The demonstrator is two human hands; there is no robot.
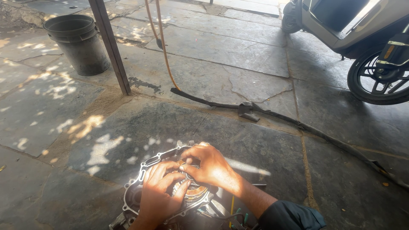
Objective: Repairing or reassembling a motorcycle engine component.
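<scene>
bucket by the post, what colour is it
Dark grey, nearly black: the bucket shows best in the head view, upper left beside the post.

Floor: grey irregular stone slabs, cracked joints, sun-dappled at left. Lying on it: silver metal engine cover at near edge; dark plastic bucket upright toward far left corner; long dark rubber strip running diagonally to right edge; scooter's black wheel at far right.

No packages, labels, signs or screens anywhere here, folks, not on the stone floor and not by its edges
</scene>
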